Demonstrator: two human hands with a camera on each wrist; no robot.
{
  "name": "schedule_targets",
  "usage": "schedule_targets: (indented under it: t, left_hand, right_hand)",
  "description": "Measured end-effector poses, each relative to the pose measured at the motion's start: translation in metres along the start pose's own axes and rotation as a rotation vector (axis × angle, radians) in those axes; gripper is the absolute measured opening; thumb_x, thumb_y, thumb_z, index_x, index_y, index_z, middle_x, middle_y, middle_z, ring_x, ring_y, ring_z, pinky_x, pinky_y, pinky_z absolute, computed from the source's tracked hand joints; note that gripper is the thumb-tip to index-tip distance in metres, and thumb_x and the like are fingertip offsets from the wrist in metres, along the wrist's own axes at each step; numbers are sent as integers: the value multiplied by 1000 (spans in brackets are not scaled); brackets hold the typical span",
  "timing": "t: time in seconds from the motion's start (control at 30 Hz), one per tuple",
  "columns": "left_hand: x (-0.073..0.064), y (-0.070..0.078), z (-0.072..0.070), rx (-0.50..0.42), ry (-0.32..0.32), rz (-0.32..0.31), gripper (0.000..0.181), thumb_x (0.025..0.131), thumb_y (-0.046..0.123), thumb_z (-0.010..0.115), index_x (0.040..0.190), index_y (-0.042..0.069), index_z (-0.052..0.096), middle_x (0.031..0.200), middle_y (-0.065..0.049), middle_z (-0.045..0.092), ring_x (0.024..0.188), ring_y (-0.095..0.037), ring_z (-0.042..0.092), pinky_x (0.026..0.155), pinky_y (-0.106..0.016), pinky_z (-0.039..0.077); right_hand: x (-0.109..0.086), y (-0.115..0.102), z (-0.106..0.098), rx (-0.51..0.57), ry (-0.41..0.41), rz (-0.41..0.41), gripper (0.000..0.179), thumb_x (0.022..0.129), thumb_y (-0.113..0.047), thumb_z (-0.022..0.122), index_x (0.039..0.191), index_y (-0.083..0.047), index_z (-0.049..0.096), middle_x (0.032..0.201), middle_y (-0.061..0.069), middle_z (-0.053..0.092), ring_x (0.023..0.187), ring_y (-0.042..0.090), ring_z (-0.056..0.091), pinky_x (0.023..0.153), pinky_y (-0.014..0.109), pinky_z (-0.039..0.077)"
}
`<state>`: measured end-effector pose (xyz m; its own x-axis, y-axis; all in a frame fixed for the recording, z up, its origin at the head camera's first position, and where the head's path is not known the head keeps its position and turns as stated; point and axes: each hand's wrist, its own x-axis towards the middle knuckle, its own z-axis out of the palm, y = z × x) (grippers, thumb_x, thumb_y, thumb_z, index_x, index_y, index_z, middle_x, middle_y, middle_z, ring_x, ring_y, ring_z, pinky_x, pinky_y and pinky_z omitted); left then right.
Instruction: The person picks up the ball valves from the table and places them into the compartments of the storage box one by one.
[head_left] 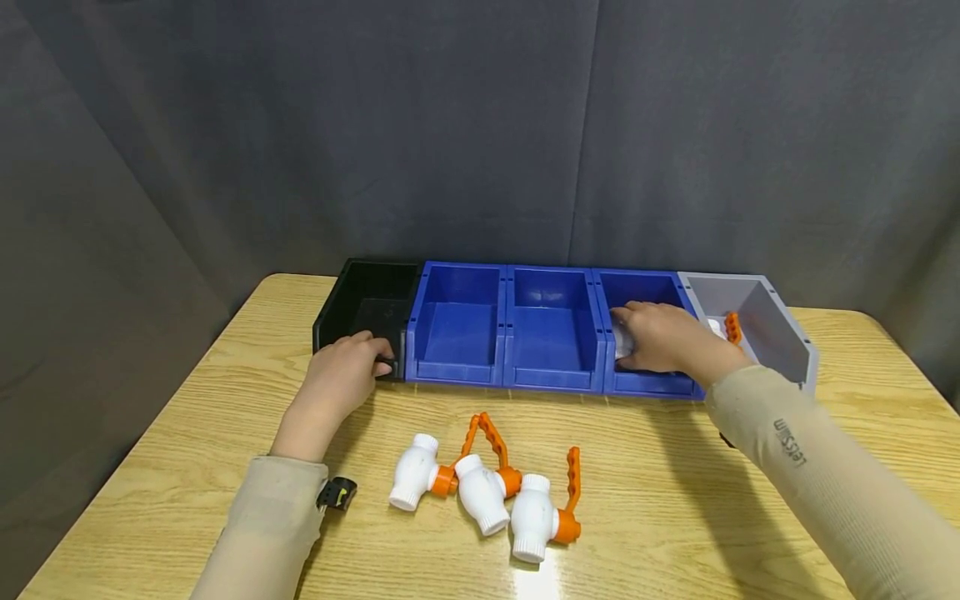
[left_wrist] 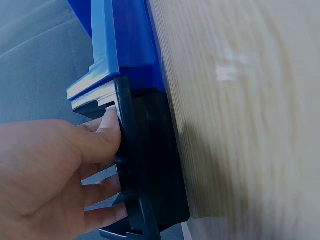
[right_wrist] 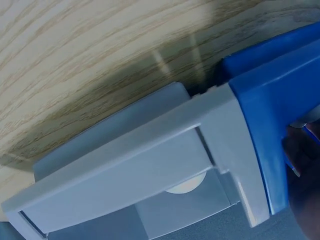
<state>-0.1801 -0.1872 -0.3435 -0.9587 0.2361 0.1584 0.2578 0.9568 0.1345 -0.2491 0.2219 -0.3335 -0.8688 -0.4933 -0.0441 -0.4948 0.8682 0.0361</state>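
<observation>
- Because it is flat and wide, the wooden table (head_left: 225, 400) can hold everything else.
- Five bins stand in a row, maybe so each is easy to reach: a black bin (head_left: 382, 312), two blue bins (head_left: 459, 371), a third blue bin (head_left: 637, 283) and a grey bin (head_left: 780, 333).
- The left hand (head_left: 341, 371) holds the black bin's front rim, maybe to keep it still.
- The right hand (head_left: 660, 337) dips into the third blue bin (its fingertips hide, so I can't tell if they grip).
- Three white valves (head_left: 480, 496) with orange handles (head_left: 573, 477) lie in front, near both arms.
- A pale thing (head_left: 621, 340) shows by the right hand's fingers, too hidden to name.
</observation>
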Motion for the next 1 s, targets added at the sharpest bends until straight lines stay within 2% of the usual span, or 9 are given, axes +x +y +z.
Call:
schedule_targets:
  t: [0.53, 0.87, 1.0]
  left_hand:
    - [-1, 1, 1, 0, 4, 2, 13, 93, 16, 69, 102, 8, 73, 92, -8, 65, 89, -33, 65, 80, -48, 53]
    - [-1, 1, 1, -1, 7, 5, 14, 92, 17, 69, 102, 7, 73, 91, -9, 64, 87, -32, 64, 79, -48, 53]
    - [-1, 0, 1, 1, 10, 10, 15, 92, 18, 70, 102, 7, 73, 89, -9, 63, 86, -32, 64, 78, -47, 53]
  right_hand:
    - [-3, -8, 2, 12, -30, 26, 71, 82, -25, 78, 136, 12, 50, 133, 31, 53, 124, 54, 47, 102, 60, 39]
    - [-13, -15, -2, -6, 7, 36, 68, 86, -27, 75, 137, 10, 50, 133, 30, 54, 124, 48, 50, 101, 60, 40]
    - [-21, -17, -4, -14, 35, 34, 61, 88, -26, 74, 134, 10, 54, 132, 29, 55, 124, 48, 50, 101, 61, 40]
